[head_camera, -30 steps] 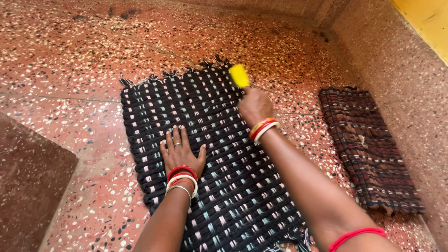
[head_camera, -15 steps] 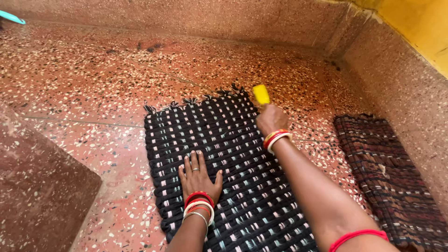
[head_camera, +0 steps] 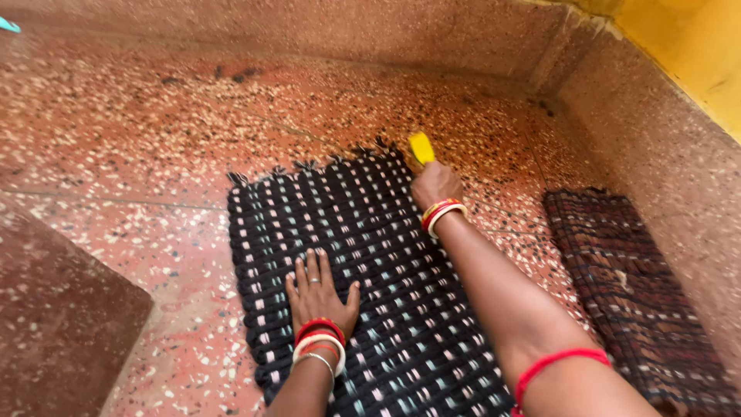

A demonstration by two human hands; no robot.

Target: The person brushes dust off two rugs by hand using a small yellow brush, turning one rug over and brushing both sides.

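Note:
A black woven mat (head_camera: 386, 255) with pale pink and blue flecks lies flat on the speckled red floor. My left hand (head_camera: 318, 292) rests palm down on the mat's near left part, fingers spread, with red and white bangles on the wrist. My right hand (head_camera: 434, 184) is closed around a yellow brush (head_camera: 421, 147) at the mat's far right corner. Only the brush's yellow end shows past my fingers.
A second, dark brown woven mat (head_camera: 625, 286) lies to the right along a low speckled wall (head_camera: 664, 154). A raised dark red slab (head_camera: 54, 316) sits at the left. A yellow wall (head_camera: 695, 54) rises at the top right. A turquoise object (head_camera: 8, 25) peeks in top left.
My right hand with the yellow brush has stayed at the mat's far right corner while my view shifted. My left hand stays pressed on the mat.

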